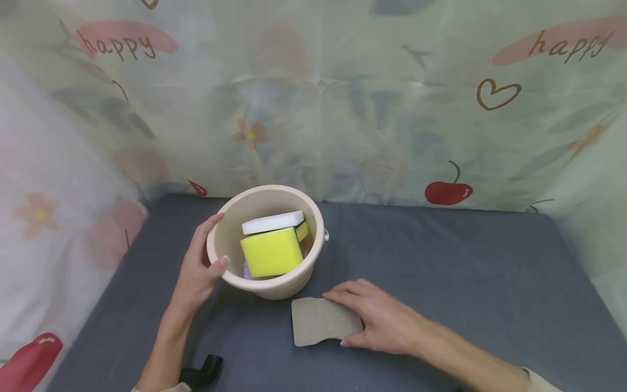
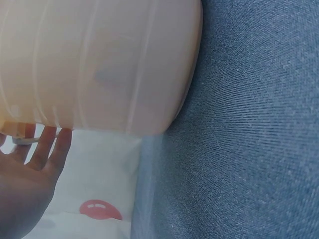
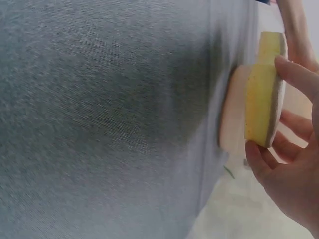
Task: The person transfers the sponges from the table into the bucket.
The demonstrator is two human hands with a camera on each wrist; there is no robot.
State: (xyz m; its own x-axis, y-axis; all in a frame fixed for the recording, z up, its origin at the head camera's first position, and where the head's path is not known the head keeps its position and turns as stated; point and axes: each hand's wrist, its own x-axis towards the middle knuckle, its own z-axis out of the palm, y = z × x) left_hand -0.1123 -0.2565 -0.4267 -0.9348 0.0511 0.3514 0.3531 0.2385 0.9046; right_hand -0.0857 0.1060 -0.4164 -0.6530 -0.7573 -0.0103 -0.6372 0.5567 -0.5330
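Observation:
A beige bucket [image 1: 281,291] stands on the dark cloth, left of centre in the head view. My left hand [image 1: 195,277] grips its left rim, thumb over the edge and fingers along the outside wall. Inside it lie a yellow sponge [image 1: 271,253], a white block [image 1: 272,222] on a dark layer, and a bit of something purple [image 1: 247,270]. In front of the bucket, my right hand [image 1: 387,318] pinches a sponge [image 1: 320,322] by its edges, grey side up. The right wrist view shows this sponge's yellow foam [image 3: 260,104] and notched side.
Dark blue-grey cloth [image 1: 441,261] covers the table. A printed curtain [image 1: 343,136] hangs along the back and both sides. Near my left wrist is a black curved piece [image 1: 208,370]. The bucket's handle joint [image 1: 326,235] sticks out at its right.

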